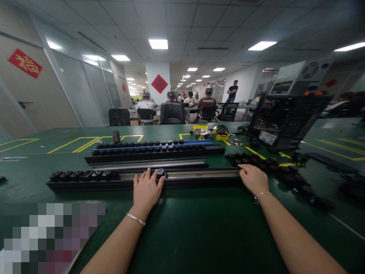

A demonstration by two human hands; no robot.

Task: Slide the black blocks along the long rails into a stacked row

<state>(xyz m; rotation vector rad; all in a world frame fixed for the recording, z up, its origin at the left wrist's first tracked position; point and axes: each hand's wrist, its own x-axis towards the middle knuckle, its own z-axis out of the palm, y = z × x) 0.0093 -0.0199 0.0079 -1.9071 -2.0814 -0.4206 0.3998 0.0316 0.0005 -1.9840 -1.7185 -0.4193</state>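
My two hands, bare and backs uppermost, at the ends of outstretched forearms. My left forearm [116,243] slants up and rightward from the lower edge of view; beyond the left wrist [137,217], my left hand [147,188] lies palm down, fingers fanned forward, thumb set apart toward the right. My right forearm [296,232] slants up and leftward; my right hand [255,179] is more closely gathered, one fingertip directed leftward, the remaining fingers curled and partly hidden.
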